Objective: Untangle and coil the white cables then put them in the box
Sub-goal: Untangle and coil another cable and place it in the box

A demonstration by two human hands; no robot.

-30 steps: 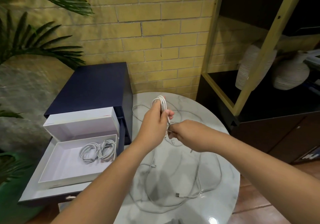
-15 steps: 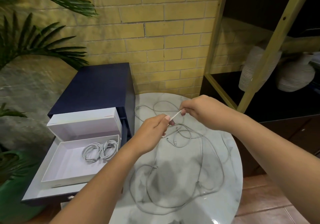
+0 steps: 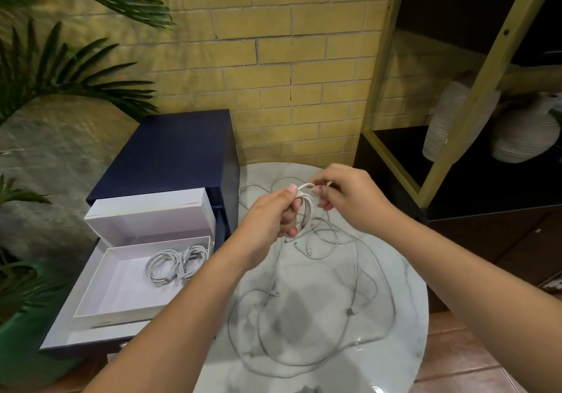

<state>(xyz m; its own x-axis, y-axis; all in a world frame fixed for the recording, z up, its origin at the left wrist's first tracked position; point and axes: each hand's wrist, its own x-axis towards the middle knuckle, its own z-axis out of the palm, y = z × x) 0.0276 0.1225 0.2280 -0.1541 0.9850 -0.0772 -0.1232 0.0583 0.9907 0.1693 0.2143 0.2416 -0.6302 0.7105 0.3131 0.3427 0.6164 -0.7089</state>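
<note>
My left hand [image 3: 273,213] grips a small coil of white cable [image 3: 307,210] above the round marble table [image 3: 404,310]. Fingers of my right hand [image 3: 346,198] pinch the cable's free end at the top of the coil. Loose white cables [image 3: 343,298] lie tangled in big loops on the table below both hands. An open white box [image 3: 121,289] sits to the left, with two coiled white cables [image 3: 176,263] in its back right corner.
The box's lid [image 3: 152,213] stands behind it on a pulled-out drawer of a dark blue cabinet [image 3: 170,149]. A dark shelf with a yellow frame [image 3: 456,125] and pale vases [image 3: 523,134] rises at right. Palm leaves [image 3: 60,82] and a green pot [image 3: 18,332] are at left.
My right hand swung out to the right pulling the cable taut, then came back to the left hand. Another loop now lies on the coil in my left hand.
</note>
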